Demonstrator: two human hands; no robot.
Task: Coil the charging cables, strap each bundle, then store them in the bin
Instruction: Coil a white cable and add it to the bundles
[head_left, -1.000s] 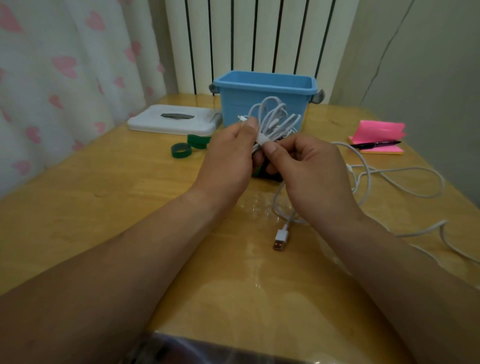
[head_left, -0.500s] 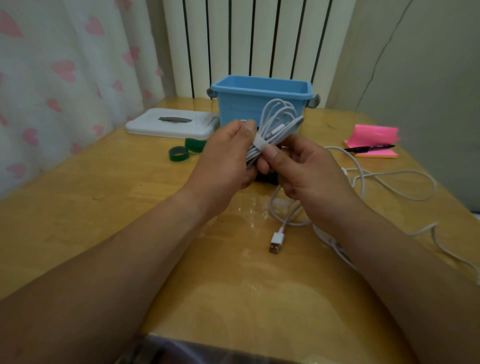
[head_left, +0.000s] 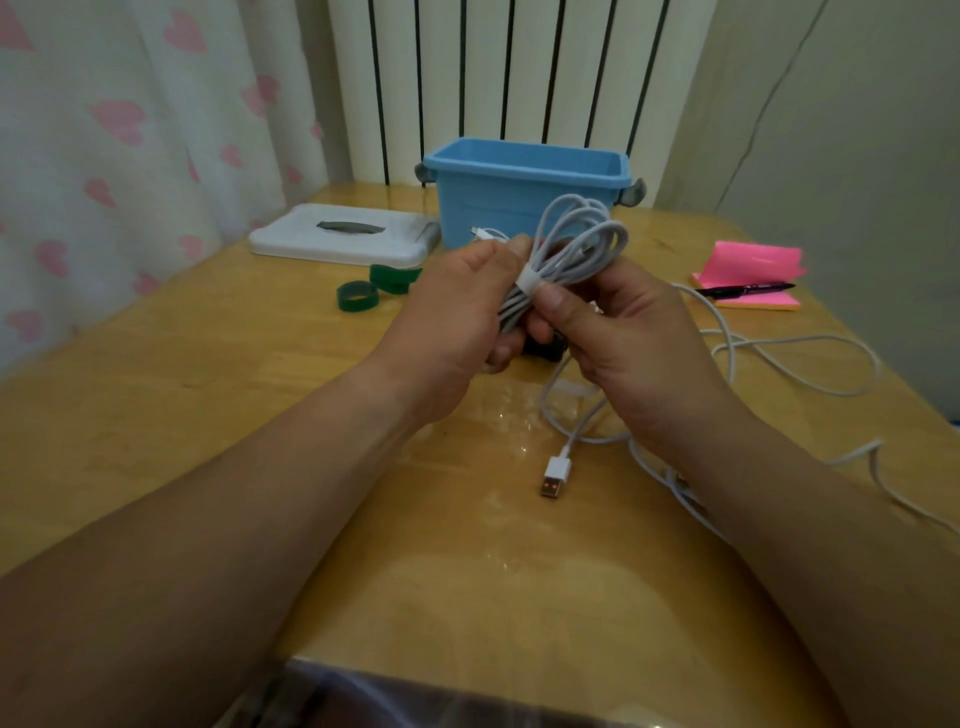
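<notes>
Above the middle of the wooden table (head_left: 208, 415), the left hand (head_left: 452, 312) grips the lower end of a coiled white charging-cable bundle (head_left: 576, 244) while the right hand (head_left: 639, 343) pinches it beside its white strap (head_left: 530, 280), in front of the blue plastic bin (head_left: 524, 197) at the far edge, with a loose white cable (head_left: 779, 358) near the right edge.

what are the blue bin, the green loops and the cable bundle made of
Blue bin: looks like moulded plastic, smooth, slightly matte, with a thick rim.
Green loops: probably fabric hook-and-loop strap, dull-looking; too small to be sure.
Cable bundle, gripped by the left hand and right hand: white rubbery plastic sheath, smooth, bending in soft loops.
</notes>
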